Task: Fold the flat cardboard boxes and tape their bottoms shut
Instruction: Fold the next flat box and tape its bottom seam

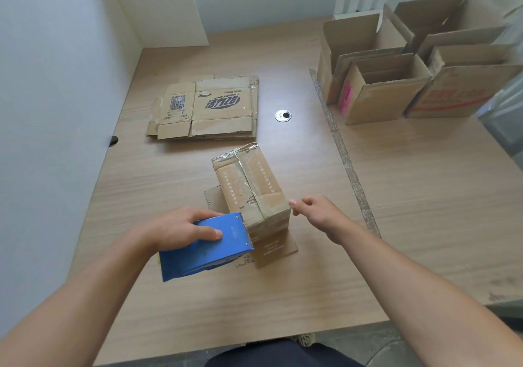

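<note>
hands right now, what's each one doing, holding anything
Left hand: closed grip on the blue tape dispenser.
Right hand: loosely curled, holding nothing, beside the box.

A plain office or packing room is suggested. A wide wood-grain desk [283, 290] is set into a corner formed by bare white walls [56, 83] at nine and twelve o'clock. A round metal cable grommet [283, 115] is fitted into the desktop near its centre, as is usual on office desks, and a second cable hole [113, 140] is cut at the nine o'clock edge. A seam [343, 157] where a second desk is butted on runs from one toward four o'clock. Flattened cartons [206, 109] are stacked at twelve o'clock, and assembled open boxes [396, 83] are gathered at two o'clock, so packing work is indicated.
</note>
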A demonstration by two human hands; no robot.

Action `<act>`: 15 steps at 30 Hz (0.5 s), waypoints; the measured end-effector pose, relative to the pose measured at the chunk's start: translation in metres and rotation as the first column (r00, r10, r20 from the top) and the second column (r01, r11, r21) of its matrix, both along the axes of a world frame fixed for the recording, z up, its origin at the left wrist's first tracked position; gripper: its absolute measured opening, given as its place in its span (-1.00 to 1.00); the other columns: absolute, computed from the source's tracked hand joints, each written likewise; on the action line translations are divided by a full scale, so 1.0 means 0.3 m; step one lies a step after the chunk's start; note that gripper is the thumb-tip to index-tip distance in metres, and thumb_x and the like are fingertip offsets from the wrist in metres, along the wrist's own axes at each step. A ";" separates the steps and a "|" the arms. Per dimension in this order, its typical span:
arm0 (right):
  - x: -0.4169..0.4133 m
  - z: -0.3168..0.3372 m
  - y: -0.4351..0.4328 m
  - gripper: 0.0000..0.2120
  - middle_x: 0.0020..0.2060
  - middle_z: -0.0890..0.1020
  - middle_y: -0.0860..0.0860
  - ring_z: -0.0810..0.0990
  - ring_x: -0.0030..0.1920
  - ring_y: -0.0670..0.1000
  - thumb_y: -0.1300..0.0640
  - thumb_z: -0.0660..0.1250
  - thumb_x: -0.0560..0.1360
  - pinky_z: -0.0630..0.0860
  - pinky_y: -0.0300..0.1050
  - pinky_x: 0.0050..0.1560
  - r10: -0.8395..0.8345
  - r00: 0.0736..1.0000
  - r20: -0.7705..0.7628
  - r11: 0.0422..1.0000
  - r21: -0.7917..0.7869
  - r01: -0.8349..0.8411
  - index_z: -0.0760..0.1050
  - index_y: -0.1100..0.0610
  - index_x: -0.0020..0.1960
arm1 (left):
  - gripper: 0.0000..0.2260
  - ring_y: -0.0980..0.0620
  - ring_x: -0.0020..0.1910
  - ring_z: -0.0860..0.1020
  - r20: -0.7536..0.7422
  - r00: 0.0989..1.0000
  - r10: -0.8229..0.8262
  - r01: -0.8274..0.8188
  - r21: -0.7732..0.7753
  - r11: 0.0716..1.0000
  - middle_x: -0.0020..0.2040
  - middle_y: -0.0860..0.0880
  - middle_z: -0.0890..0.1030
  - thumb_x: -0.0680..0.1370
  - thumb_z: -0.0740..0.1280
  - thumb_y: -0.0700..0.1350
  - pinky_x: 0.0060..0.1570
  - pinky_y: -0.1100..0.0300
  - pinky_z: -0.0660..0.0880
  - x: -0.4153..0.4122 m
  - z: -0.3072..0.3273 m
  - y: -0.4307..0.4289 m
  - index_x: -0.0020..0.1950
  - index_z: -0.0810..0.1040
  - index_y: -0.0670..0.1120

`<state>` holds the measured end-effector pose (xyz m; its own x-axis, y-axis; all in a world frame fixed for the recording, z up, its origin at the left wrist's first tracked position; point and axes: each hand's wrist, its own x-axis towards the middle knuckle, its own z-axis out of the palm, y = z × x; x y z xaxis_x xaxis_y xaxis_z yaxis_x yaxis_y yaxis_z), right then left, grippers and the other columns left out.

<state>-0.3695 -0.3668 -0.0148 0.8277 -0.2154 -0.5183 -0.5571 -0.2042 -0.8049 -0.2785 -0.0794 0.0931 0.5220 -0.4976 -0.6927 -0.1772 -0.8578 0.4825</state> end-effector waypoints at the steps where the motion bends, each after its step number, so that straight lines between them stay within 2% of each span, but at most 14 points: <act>1: -0.002 -0.008 0.009 -0.66 -0.27 0.64 -0.16 0.52 -0.16 -0.33 -0.09 0.32 0.59 0.37 -0.26 -0.13 -0.008 1.000 -0.005 0.999 0.035 0.008 0.56 0.05 -0.29 | -0.67 0.23 -0.01 0.61 0.001 1.000 0.000 0.000 0.008 1.000 -0.01 0.28 0.66 0.39 0.30 0.23 0.15 0.12 0.47 0.001 -0.001 0.001 0.15 0.55 0.41; 2: -0.004 -0.016 0.018 -0.66 -0.30 0.63 -0.20 0.50 -0.26 -0.38 -0.11 0.30 0.59 0.35 -0.28 -0.17 -0.021 1.000 -0.014 0.997 0.070 0.022 0.57 0.04 -0.27 | -0.68 0.24 -0.02 0.61 0.003 1.000 -0.004 0.004 0.015 1.000 -0.01 0.30 0.65 0.39 0.30 0.23 0.12 0.14 0.47 0.003 -0.001 0.001 0.14 0.55 0.42; 3: -0.007 -0.025 0.025 -0.67 -0.26 0.63 -0.22 0.50 -0.25 -0.39 -0.14 0.29 0.59 0.34 -0.28 -0.19 -0.034 0.999 -0.025 0.994 0.099 0.036 0.59 0.03 -0.23 | -0.70 0.25 -0.02 0.61 0.007 1.000 -0.010 0.010 0.020 1.000 -0.02 0.31 0.65 0.40 0.30 0.24 0.10 0.16 0.46 0.006 -0.002 0.000 0.12 0.55 0.44; 6: -0.011 -0.026 0.032 -0.66 0.00 0.60 -0.19 0.49 0.05 -0.23 -0.30 0.27 0.53 0.43 -0.03 -0.10 -0.040 0.993 -0.113 0.986 0.154 0.057 0.63 -0.08 -0.16 | -0.80 0.26 -0.02 0.60 0.020 1.000 -0.017 0.017 0.025 1.000 -0.03 0.32 0.65 0.52 0.35 0.17 0.05 0.19 0.44 0.013 -0.007 -0.001 0.09 0.54 0.47; 9: -0.011 0.001 0.027 -0.66 0.20 0.53 -0.10 0.44 0.28 0.02 -0.43 0.26 0.44 0.46 0.18 0.02 0.010 0.980 -0.197 0.986 0.163 0.022 0.60 -0.20 -0.14 | -0.76 0.32 -0.09 0.59 0.031 0.999 -0.024 0.023 0.031 0.999 -0.06 0.34 0.64 0.58 0.35 0.09 -0.04 0.22 0.41 0.019 -0.009 -0.001 0.01 0.53 0.51; 10: -0.015 0.008 0.025 -0.61 0.27 0.48 -0.07 0.40 0.35 0.07 -0.47 0.27 0.40 0.46 0.22 0.03 0.018 0.973 -0.229 0.985 0.169 0.021 0.59 -0.20 -0.04 | -0.76 0.32 -0.09 0.59 0.029 0.999 -0.027 0.026 0.033 0.999 -0.06 0.34 0.65 0.58 0.35 0.08 -0.04 0.22 0.41 0.021 -0.009 -0.002 0.02 0.54 0.50; 11: -0.018 0.009 0.024 -0.46 0.32 0.43 -0.04 0.36 0.39 0.12 -0.50 0.29 0.35 0.45 0.26 0.04 0.007 0.962 -0.272 0.983 0.180 0.044 0.53 -0.15 0.13 | -0.77 0.31 -0.09 0.60 0.028 0.999 -0.029 0.028 0.038 0.999 -0.05 0.33 0.65 0.59 0.35 0.08 -0.02 0.21 0.41 0.022 -0.009 -0.003 0.05 0.55 0.47; 12: -0.023 0.007 0.026 -0.28 0.32 0.39 -0.02 0.36 0.39 0.15 -0.51 0.32 0.30 0.43 0.28 0.02 -0.024 0.948 -0.316 0.980 0.178 0.085 0.42 -0.06 0.27 | -0.79 0.30 -0.07 0.60 0.029 0.999 -0.031 0.030 0.042 0.999 -0.04 0.31 0.65 0.59 0.35 0.08 -0.01 0.20 0.42 0.022 -0.009 -0.002 0.07 0.56 0.44; 13: -0.030 -0.001 0.031 -0.23 0.24 0.40 0.00 0.40 0.32 0.14 -0.50 0.34 0.30 0.43 0.27 0.01 -0.060 0.948 -0.312 0.979 0.169 0.117 0.36 0.01 0.27 | -0.80 0.29 -0.06 0.60 0.032 0.999 -0.033 0.032 0.042 0.999 -0.03 0.31 0.65 0.59 0.35 0.08 0.00 0.19 0.43 0.021 -0.010 -0.002 0.09 0.57 0.42; 15: -0.037 -0.031 0.042 -0.49 -0.10 0.46 -0.03 0.47 -0.06 0.04 -0.37 0.37 0.40 0.48 0.06 -0.06 -0.141 0.984 -0.111 0.985 0.086 0.151 0.39 0.05 0.00 | -0.82 0.26 -0.05 0.61 0.045 0.998 -0.032 0.030 0.045 0.999 -0.01 0.29 0.66 0.58 0.35 0.09 0.00 0.18 0.43 0.019 -0.010 -0.002 0.12 0.57 0.37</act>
<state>-0.3807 -0.3543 -0.0243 0.7312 -0.2762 -0.6237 -0.6572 -0.0405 -0.7526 -0.2728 -0.0799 0.0900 0.5380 -0.4838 -0.6902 -0.2252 -0.8716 0.4354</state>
